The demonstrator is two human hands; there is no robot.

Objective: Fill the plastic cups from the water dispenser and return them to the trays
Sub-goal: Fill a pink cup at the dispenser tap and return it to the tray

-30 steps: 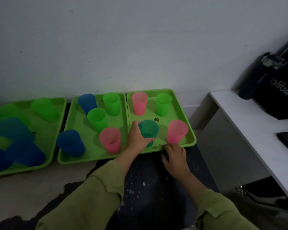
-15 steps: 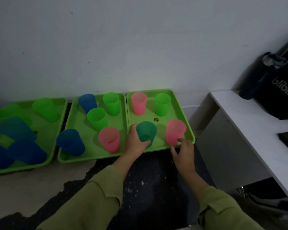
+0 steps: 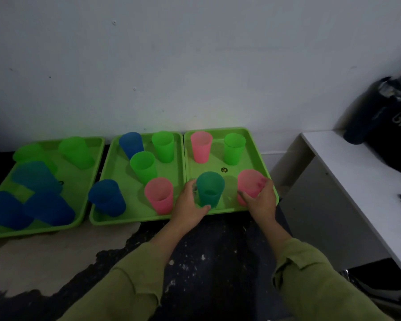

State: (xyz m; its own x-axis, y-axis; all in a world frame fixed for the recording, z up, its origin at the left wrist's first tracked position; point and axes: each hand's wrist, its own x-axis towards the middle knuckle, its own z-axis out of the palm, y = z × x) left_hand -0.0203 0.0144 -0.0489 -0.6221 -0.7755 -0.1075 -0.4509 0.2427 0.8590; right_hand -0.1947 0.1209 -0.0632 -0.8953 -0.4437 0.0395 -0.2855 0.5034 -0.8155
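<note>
Right tray (image 3: 218, 129), middle tray (image 3: 116, 163), left tray (image 3: 79, 184): green, side by side on floor (image 3: 206, 262) against wall (image 3: 195, 66). White table (image 3: 357, 181) just right of right tray. No water dispenser in view.

Risks, judged from here:
- Two cups taken at once, one per hand: spill or drop likely on any slip of grip on smooth plastic.
- Thin walls likely to flex under a hard squeeze, pushing out any water.
- Left wrist close beside middle-tray pink cup (image 3: 159, 194): possible knock-over on lifting.
- Near rim of right tray just under both hands: possible snag.

Right tray: four upright cups.
- Near left: teal cup (image 3: 210, 188).
- Near right: near pink cup (image 3: 249, 184).
- Far left: far pink cup (image 3: 200, 147).
- Far right: right-tray green cup (image 3: 234, 148).
- Water inside: cannot tell, too dim.
- Small dark round mark (image 3: 223, 169) on tray floor between them.

Middle tray: five upright cups.
- Far: far blue cup (image 3: 130, 144), far green cup (image 3: 163, 145).
- Middle: centre green cup (image 3: 143, 167).
- Near left: near blue cup (image 3: 107, 196).
- Near right: the pink one.
- Contents not readable.

Left tray: several green and blue cups, blurred. Count and contents unclear.

Left hand (image 3: 190, 202): wrapped round teal cup, thumb on near side, fingers curled round left side.

Right hand (image 3: 262, 198): gripping near pink cup, fingers curled over right wall, thumb on near side.

Both cups resting on tray or just off it: cannot tell.
</note>
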